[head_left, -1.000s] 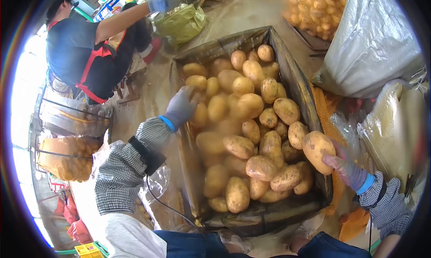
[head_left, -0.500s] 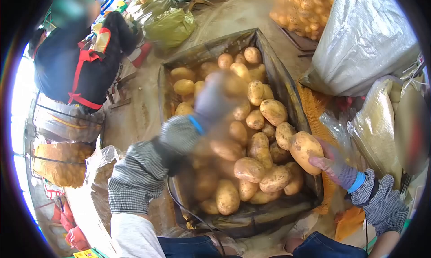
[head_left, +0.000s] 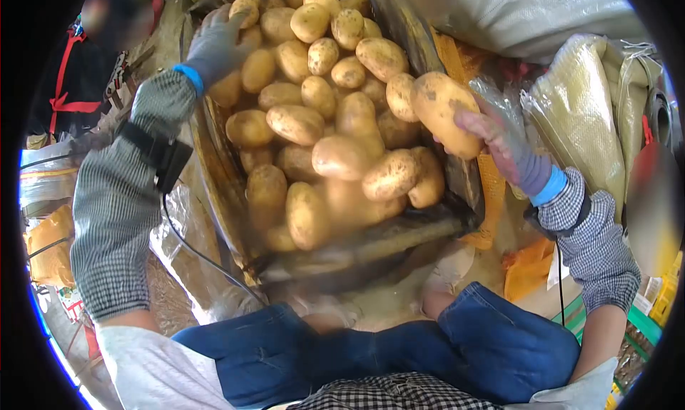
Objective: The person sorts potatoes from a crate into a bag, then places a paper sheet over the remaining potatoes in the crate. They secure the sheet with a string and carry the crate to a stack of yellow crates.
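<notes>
In my right hand (head_left: 503, 142), gloved with a blue band at the wrist, is a large potato (head_left: 448, 110) with dark marks on its skin. I hold it over the right side of the black-lined crate (head_left: 421, 43); thumb and fingers press on its right end. My left hand (head_left: 216, 48), in a grey glove, lies palm down at the crate's far left edge. Its fingers are stretched out, touching a potato (head_left: 245, 12) in the far left corner. Many more potatoes (head_left: 295, 123) are heaped in the crate, some muddy.
A person in dark clothes with red straps (head_left: 68, 82) is at the upper left. Woven sacks (head_left: 578, 118) and a silvery sheet (head_left: 549, 14) lie to the right. Clear plastic (head_left: 182, 232) sits left of the crate. A black cable (head_left: 193, 246) hangs from my left forearm.
My left hand has moved from above the middle of the heap to the crate's far left edge. The right hand still holds the large potato. The view has tilted down toward my legs.
</notes>
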